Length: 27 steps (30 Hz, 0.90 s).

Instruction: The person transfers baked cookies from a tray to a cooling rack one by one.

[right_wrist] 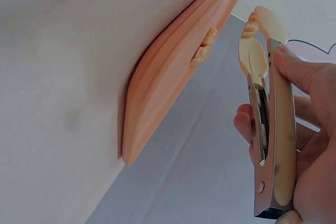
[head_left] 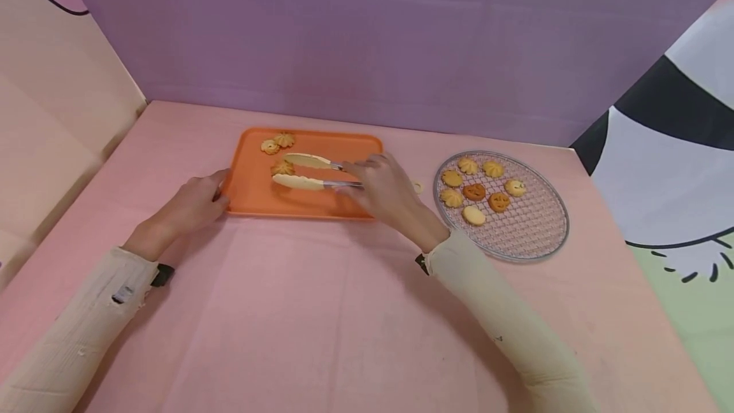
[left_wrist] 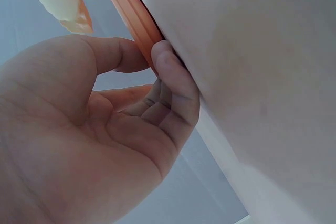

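Observation:
My left hand (head_left: pixel 195 206) pinches the left rim of an orange tray (head_left: pixel 246 193) between thumb and fingers; the left wrist view shows the tray's edge (left_wrist: pixel 137 19) in that grip. My right hand (head_left: pixel 385 187) holds metal tongs (right_wrist: pixel 273 129) with cream-coloured tips, which reach over the tray. A ridged golden cookie (head_left: pixel 282 168) is between the tong tips, and it also shows there in the right wrist view. At the tray's far left lie two more cookies, a flower-shaped one (head_left: pixel 284 139) and a paler one (head_left: pixel 270 146).
Right of the tray stands a round wire rack (head_left: pixel 533 228) with several cookies on its left and far parts, among them a dark one (head_left: pixel 474 192) and a pale oval one (head_left: pixel 474 215). A purple wall (head_left: pixel 373 43) rises behind the pink table (head_left: pixel 287 324).

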Tool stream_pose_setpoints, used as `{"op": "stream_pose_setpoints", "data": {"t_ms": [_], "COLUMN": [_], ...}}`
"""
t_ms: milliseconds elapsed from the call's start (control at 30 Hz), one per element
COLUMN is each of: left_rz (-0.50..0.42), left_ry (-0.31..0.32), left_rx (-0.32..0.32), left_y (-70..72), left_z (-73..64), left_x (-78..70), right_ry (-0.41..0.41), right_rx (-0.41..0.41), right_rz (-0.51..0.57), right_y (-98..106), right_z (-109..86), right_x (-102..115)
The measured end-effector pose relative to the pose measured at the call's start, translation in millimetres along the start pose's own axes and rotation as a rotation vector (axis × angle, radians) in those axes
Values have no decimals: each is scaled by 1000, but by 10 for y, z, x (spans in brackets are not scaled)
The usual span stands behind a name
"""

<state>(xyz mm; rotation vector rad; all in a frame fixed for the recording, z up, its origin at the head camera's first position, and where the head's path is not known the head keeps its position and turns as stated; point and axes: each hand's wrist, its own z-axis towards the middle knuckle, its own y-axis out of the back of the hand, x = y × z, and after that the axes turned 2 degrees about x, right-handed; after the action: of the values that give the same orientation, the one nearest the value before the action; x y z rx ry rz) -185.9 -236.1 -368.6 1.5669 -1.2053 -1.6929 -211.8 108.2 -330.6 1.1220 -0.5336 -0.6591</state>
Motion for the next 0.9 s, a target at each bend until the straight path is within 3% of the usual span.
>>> {"op": "stream_pose_setpoints", "data": {"t_ms": [433,900], "left_rz": [4,-14], "left_ry": [-11,6], "left_rx": [1,13], "left_y": [5,4], "left_z": [-2,-10], "left_x": [-1,-15], "right_ry": [68,86], "right_rx": [-135,-181], "right_rz": [7,-6], "right_y": [84,163], "right_z": [-253,-484], "right_x": [-57,-106]}}
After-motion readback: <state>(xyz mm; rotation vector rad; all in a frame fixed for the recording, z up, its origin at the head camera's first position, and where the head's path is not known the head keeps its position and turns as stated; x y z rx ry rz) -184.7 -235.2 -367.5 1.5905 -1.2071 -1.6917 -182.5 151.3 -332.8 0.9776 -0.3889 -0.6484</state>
